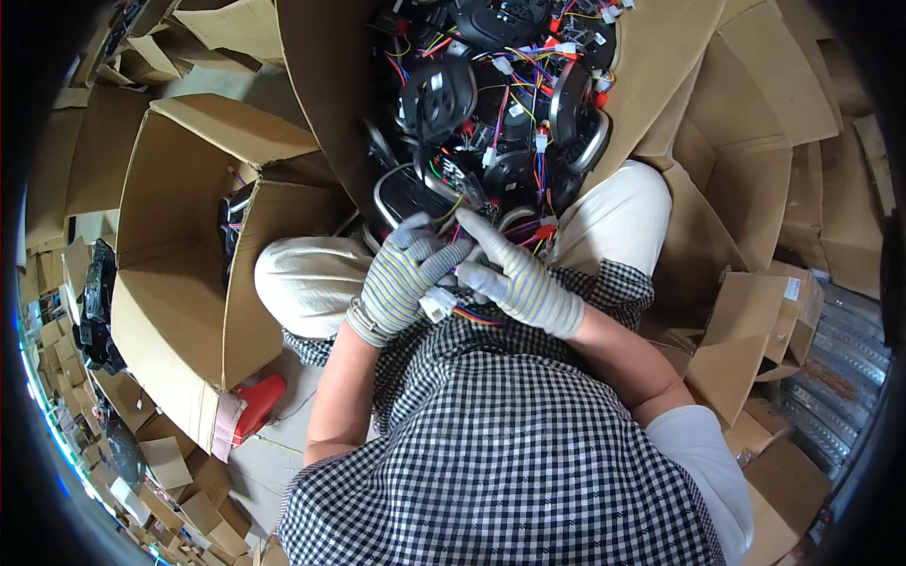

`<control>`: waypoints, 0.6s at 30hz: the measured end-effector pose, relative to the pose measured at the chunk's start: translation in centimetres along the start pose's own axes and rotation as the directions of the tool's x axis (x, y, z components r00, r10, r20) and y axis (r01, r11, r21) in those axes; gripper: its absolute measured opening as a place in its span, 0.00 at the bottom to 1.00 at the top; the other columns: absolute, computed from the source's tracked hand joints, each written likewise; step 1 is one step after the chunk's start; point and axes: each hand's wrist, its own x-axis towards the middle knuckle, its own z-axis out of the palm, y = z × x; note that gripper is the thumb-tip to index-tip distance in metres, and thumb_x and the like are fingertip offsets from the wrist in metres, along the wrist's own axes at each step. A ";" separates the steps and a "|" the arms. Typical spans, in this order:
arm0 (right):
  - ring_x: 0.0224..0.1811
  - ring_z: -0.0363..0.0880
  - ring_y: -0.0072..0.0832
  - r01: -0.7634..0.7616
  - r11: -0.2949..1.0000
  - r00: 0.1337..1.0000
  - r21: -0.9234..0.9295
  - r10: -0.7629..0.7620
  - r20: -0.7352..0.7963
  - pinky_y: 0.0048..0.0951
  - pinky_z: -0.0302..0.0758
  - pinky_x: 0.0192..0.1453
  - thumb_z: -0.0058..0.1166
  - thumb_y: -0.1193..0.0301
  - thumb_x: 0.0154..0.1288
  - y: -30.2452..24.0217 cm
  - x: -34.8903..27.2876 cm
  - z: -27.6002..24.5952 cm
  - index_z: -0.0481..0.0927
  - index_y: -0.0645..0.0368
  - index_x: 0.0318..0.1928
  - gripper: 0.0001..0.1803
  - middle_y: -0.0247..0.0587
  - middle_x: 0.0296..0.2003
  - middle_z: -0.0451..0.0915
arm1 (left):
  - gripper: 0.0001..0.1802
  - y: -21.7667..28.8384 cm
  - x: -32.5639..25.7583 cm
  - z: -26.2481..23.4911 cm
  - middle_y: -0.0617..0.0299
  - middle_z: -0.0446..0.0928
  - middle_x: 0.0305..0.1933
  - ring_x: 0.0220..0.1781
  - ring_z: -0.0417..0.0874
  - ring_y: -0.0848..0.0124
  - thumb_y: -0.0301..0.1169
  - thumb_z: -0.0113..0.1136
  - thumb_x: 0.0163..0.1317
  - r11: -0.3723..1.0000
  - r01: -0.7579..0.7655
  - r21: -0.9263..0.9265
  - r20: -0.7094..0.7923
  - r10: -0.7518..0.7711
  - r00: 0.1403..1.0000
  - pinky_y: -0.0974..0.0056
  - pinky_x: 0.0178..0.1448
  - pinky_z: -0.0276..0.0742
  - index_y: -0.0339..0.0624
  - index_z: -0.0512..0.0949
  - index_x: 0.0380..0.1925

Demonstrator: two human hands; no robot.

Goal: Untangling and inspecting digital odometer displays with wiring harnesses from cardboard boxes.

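Far left there's an open cardboard box (pixel 179 255) tipped on its side, with a black part (pixel 234 219) poking out near its right wall and a red tool (pixel 257 404) lying just below its lower corner.

Moving right, the left hand (pixel 401 278), in a striped knit glove, is curled closed around a bundle of coloured wires (pixel 477 316), and a white plug (pixel 438 304) hangs just under its fingers. Right next to it, touching, the right hand (pixel 514 278) wears the same kind of glove; its fingers are bent over the same wires, and the index finger is stretched toward the left hand. Both sit in the person's lap, over the checked shirt (pixel 500 443).

Just above the hands is a big box (pixel 321 104) stuffed with black round parts (pixel 439 94) and tangled wiring. More flattened cardboard (pixel 755 311) piles up at the right edge.
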 end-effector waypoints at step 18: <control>0.22 0.75 0.22 -0.001 0.933 1.000 -0.359 -0.009 -0.026 0.29 0.71 0.30 0.51 0.62 0.65 -4.8 1.5 -3.1 0.79 0.62 0.34 0.14 0.37 0.19 0.75 | 0.26 0.6 -3.5 3.7 0.57 0.79 0.47 0.50 0.78 0.70 0.45 0.56 0.63 0.446 0.303 -0.842 -0.092 -0.672 0.735 0.65 0.56 0.71 0.34 0.74 0.52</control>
